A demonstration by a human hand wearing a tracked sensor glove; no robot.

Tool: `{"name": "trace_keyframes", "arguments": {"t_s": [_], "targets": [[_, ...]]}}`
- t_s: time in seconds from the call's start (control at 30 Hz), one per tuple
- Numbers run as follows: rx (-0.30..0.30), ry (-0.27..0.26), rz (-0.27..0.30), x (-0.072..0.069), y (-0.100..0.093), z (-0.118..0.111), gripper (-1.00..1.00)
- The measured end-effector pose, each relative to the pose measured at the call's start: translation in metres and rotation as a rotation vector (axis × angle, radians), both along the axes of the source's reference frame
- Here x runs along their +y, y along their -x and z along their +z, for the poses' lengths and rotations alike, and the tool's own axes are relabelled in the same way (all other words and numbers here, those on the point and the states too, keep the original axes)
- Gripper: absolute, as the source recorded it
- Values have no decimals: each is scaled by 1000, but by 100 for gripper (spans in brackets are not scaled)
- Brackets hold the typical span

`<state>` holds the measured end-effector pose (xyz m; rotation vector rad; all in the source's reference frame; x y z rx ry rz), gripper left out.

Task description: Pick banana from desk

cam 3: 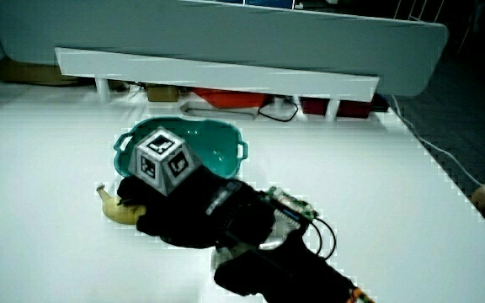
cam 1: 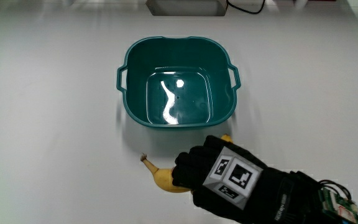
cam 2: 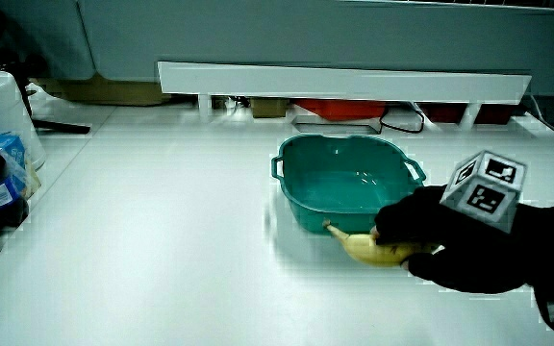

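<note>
While the hand (cam 1: 225, 177) lies low on the white table (cam 1: 48, 124), its fingers (cam 1: 188, 169) curl down over the banana (cam 1: 161, 177) — gripping its middle. One banana end with the stem pokes out past the fingertips. Just past the knuckles sits a teal tub (cam 1: 178, 81) — near the banana, not touching it.

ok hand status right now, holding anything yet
Hand: fingers curled over the banana, which lies on the table beside the teal basin; closed on the banana, not lifted.
</note>
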<state>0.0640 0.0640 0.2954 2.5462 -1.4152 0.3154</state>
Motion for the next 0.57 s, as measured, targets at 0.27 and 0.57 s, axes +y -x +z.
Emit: {"name": "trace_keyframes", "arguments": {"t_s": [0.27,0.57], "targets": [[11,117,15,-8,0,4,100],[-34,5,75,-40,0,11,100]]}}
